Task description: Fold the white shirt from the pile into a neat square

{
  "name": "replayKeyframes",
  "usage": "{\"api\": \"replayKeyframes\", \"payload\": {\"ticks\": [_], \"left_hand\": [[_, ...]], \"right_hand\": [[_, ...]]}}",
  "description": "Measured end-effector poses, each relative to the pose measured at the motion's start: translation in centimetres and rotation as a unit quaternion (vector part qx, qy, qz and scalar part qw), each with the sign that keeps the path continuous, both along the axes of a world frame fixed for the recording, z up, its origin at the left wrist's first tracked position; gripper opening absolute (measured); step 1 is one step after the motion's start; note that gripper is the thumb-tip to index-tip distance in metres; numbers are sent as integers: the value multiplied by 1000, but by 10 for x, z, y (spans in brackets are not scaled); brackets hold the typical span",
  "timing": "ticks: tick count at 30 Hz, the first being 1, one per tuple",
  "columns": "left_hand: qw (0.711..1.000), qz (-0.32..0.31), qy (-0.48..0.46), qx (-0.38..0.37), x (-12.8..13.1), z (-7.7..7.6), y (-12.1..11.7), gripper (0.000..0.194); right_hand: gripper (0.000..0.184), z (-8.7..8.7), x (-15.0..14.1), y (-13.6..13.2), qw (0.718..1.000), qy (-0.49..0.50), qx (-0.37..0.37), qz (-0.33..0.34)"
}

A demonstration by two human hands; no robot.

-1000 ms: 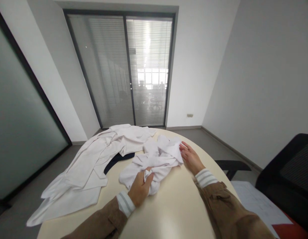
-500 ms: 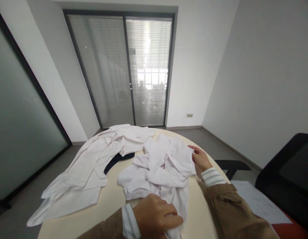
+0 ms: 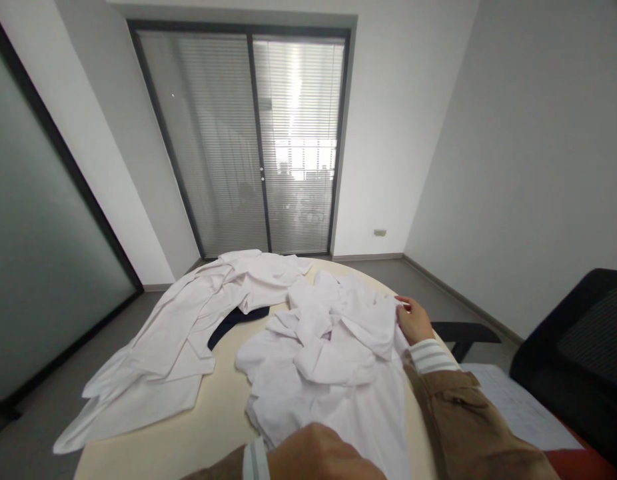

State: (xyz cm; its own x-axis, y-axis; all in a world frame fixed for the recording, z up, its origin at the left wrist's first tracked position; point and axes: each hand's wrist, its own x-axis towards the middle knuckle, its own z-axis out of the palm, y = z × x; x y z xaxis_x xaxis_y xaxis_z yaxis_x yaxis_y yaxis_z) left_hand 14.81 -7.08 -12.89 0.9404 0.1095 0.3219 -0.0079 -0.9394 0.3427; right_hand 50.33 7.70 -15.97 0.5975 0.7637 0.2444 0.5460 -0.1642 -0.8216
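A crumpled white shirt-like garment (image 3: 333,353) lies in folds on the round table, its near part spread out toward me. My right hand (image 3: 413,320) pinches its right edge between thumb and fingers, close to the table's rim. At the bottom of the view my left hand (image 3: 323,457) is closed on the near part of the cloth; its fingertips are cut off by the frame. A second white garment (image 3: 178,320) lies to the left, loosely spread and hanging over the table's left edge. A dark navy piece of cloth (image 3: 236,325) shows from under it.
The pale round table (image 3: 223,407) carries both garments. To the right stand a black office chair (image 3: 578,360) and its armrest (image 3: 466,331). Papers (image 3: 518,407) lie beside my right forearm, over something red (image 3: 568,463). Beyond the table is a glass door (image 3: 258,140) with blinds.
My left hand has moved down toward me, drawing the near part of the garment out flatter and wider. My right hand has shifted slightly right with the garment's edge.
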Motion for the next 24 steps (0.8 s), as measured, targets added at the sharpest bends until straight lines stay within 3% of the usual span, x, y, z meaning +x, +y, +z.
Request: {"api": "replayKeyframes", "payload": {"ticks": [2, 4, 6, 8, 11, 15, 17, 19, 21, 24], "left_hand": [[995, 87, -53, 17, -5, 16, 6, 32], [965, 248, -78, 19, -12, 25, 17, 33], [927, 370, -46, 40, -20, 23, 30, 41], [896, 441, 33, 29, -25, 14, 39, 59], [873, 473, 119, -6, -29, 8, 40, 69], [875, 465, 124, -53, -30, 34, 38, 53], [859, 493, 110, -79, -35, 45, 47, 45], [844, 525, 86, -76, -45, 46, 62, 38], [835, 546, 41, -58, -56, 36, 80, 34], [856, 513, 44, -48, -71, 14, 101, 54]], "right_hand": [[55, -3, 0, 1, 999, 37, -13, 15], [65, -6, -2, 2, 997, 52, -35, 48], [67, -9, -1, 2, 994, 39, -47, 88], [59, -11, 4, 1, 994, -19, -47, 92], [49, -12, 16, 1, 993, -112, -46, 14], [48, -12, 22, 2, 993, -102, -33, -44], [51, -12, 18, 3, 996, -88, -24, -19], [54, -12, 12, 5, 994, -96, -23, 37], [52, -13, 7, 6, 988, -122, -29, 94], [50, -14, 2, 5, 978, -164, -51, 121]]}}
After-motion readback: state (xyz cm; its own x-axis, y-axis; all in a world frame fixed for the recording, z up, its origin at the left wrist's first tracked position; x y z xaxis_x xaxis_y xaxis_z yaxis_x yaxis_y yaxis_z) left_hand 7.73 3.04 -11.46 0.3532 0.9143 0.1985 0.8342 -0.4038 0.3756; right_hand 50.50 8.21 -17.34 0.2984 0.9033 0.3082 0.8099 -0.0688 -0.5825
